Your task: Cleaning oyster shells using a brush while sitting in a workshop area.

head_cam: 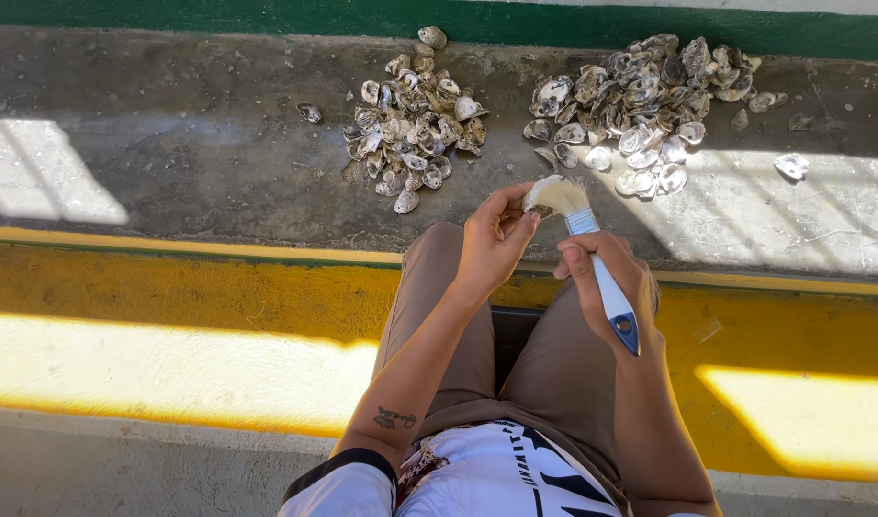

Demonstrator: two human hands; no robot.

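A paintbrush [597, 273] — bristles pointed up-left, handle down-right — is gripped by the right hand [611, 287]; one shell [533, 204] (mostly hidden) is pinched by the left hand [492, 244]; two shell heaps lie beyond.

An outdoor, sunlit work spot on rough, stained concrete ground [190, 144], with a painted yellow strip [171, 287] and a green band [267, 14]. Two heaps of oyster shells, the left pile [405, 120] and the right pile [640, 96], suggest a shellfish-processing or craft yard.
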